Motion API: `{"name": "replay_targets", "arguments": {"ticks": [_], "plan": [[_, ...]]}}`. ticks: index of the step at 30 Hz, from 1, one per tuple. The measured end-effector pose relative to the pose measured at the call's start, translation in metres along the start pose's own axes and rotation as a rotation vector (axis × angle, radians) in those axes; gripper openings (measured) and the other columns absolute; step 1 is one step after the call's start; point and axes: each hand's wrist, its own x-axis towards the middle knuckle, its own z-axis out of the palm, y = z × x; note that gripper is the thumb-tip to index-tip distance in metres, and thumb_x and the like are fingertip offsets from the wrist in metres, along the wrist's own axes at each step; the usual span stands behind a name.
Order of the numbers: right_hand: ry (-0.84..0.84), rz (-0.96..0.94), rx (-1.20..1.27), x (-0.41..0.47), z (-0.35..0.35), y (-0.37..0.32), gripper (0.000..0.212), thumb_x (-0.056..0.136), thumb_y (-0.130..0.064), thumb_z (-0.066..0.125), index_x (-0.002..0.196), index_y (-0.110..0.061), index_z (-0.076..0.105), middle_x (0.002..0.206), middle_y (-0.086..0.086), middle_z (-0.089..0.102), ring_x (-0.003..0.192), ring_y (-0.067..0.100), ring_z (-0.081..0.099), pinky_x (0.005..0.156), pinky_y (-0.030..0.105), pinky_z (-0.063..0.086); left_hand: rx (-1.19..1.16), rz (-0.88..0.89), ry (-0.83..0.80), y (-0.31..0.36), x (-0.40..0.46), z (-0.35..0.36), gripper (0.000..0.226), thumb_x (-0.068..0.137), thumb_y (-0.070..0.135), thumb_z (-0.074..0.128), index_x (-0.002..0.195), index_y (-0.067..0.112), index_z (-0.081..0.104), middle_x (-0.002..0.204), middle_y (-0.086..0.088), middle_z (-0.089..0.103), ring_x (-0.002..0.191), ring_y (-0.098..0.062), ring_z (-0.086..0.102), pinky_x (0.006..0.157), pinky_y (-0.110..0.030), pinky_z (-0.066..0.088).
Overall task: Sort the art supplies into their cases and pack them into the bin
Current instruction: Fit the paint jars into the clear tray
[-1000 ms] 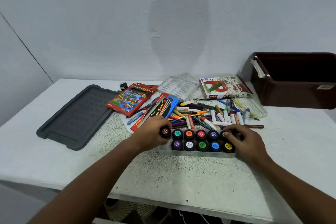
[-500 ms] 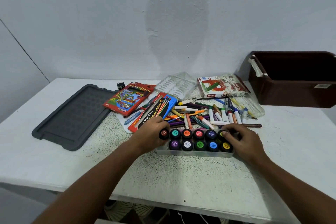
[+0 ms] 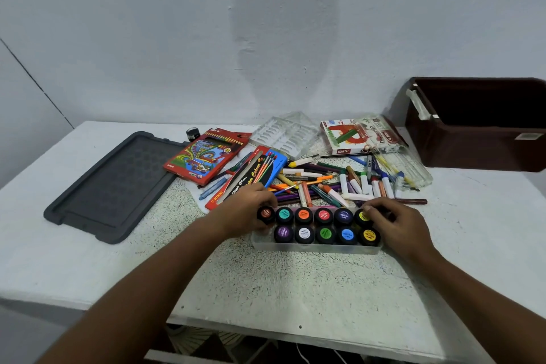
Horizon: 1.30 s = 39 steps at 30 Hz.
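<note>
White table [image 3: 88, 260] holds the mess. Both hands have stayed at the clear paint case [image 3: 316, 247]. The left hand [image 3: 242, 210] still grips the brown-red jar [image 3: 266, 213] at its fingertips. The right hand [image 3: 396, 221] curls on the yellow-green jar [image 3: 362, 216]. So the jars look almost packed. The brown bin [image 3: 478, 142] waits far past the right hand.

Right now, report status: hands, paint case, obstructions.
Left hand grips the red-capped jar at the paint case end. Right hand on the yellow-green jar. Loose markers piled behind; bin far right.
</note>
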Motion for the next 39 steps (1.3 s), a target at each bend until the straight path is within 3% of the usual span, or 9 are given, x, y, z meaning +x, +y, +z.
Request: {"name": "replay_targets", "arguments": {"ticks": [3,5,9,13,18,21,25,29,39], "plan": [[0.065,0.095,0.077,0.004,0.001,-0.004,0.012,0.09,-0.024,0.063,0.085,-0.025,0.074,0.085,-0.009,0.071,0.078,0.003,0.061,0.057,0.019,0.041,0.011,-0.07,-0.181,-0.001,0.01,-0.017,0.048,0.072,0.017,0.082,0.116,0.02,0.063,0.111,-0.001,0.055,0.099,-0.014,0.049,0.086,-0.028,0.044],[0.077,0.122,0.084,0.006,0.001,-0.003,0.014,0.09,-0.022,0.062,0.084,-0.024,0.074,0.086,-0.008,0.072,0.081,0.004,0.061,0.059,0.024,0.041,-0.035,-0.104,-0.199,-0.002,0.015,-0.029,0.045,0.074,0.018,0.08,0.116,0.021,0.064,0.107,-0.001,0.057,0.096,-0.017,0.053,0.081,-0.029,0.046],[0.078,0.129,0.078,0.009,0.001,-0.001,0.017,0.09,-0.024,0.062,0.08,-0.026,0.075,0.082,-0.011,0.073,0.083,0.007,0.063,0.063,0.027,0.044,-0.15,-0.268,0.047,-0.023,0.026,-0.042,0.023,0.086,0.019,0.069,0.109,0.016,0.066,0.1,-0.001,0.059,0.09,-0.018,0.058,0.067,-0.019,0.044],[0.098,0.154,0.106,0.011,0.004,-0.005,0.019,0.089,-0.023,0.063,0.075,-0.024,0.075,0.077,-0.011,0.073,0.079,0.006,0.064,0.061,0.025,0.045,-0.029,-0.42,0.333,-0.071,0.04,-0.043,0.022,0.092,0.019,0.06,0.112,0.011,0.064,0.114,-0.013,0.059,0.1,-0.025,0.057,0.087,-0.038,0.049],[0.104,0.167,0.09,0.012,0.006,-0.007,0.017,0.089,-0.022,0.063,0.076,-0.023,0.074,0.075,-0.012,0.072,0.072,-0.004,0.062,0.051,0.008,0.042,0.081,-0.721,0.297,-0.123,0.05,-0.044,0.047,0.094,0.037,0.054,0.136,0.016,0.048,0.136,-0.023,0.04,0.123,-0.039,0.042,0.1,-0.05,0.044],[0.101,0.17,0.026,0.012,0.007,-0.007,0.017,0.089,-0.025,0.064,0.075,-0.025,0.072,0.074,-0.018,0.07,0.073,-0.006,0.061,0.053,0.009,0.04,0.064,-0.764,0.297,-0.148,0.057,-0.044,0.052,0.094,0.042,0.052,0.139,0.017,0.042,0.137,-0.024,0.038,0.121,-0.042,0.044,0.096,-0.053,0.046],[0.102,0.167,0.024,0.012,0.007,-0.006,0.016,0.09,-0.022,0.064,0.076,-0.025,0.071,0.073,-0.025,0.068,0.074,-0.009,0.061,0.054,0.006,0.042,0.085,-0.805,0.372,-0.168,0.076,-0.049,0.038,0.095,0.034,0.052,0.121,0.007,0.056,0.124,-0.026,0.047,0.115,-0.042,0.047,0.093,-0.049,0.044],[0.114,0.161,-0.023,0.014,0.007,-0.003,0.016,0.089,-0.025,0.065,0.076,-0.03,0.072,0.076,-0.022,0.07,0.075,-0.005,0.063,0.061,0.02,0.047,0.072,-0.852,0.328,-0.183,0.095,-0.048,0.04,0.093,0.028,0.05,0.119,-0.002,0.054,0.123,-0.03,0.047,0.114,-0.045,0.046,0.095,-0.05,0.042],[0.131,0.191,-0.034,0.014,0.01,-0.006,0.015,0.089,-0.025,0.066,0.076,-0.03,0.072,0.078,-0.021,0.07,0.075,-0.003,0.063,0.067,0.034,0.054,0.018,-0.942,0.272,-0.198,0.113,-0.042,0.041,0.098,0.026,0.041,0.115,-0.01,0.05,0.124,-0.03,0.043,0.11,-0.044,0.047,0.094,-0.046,0.038]]}}
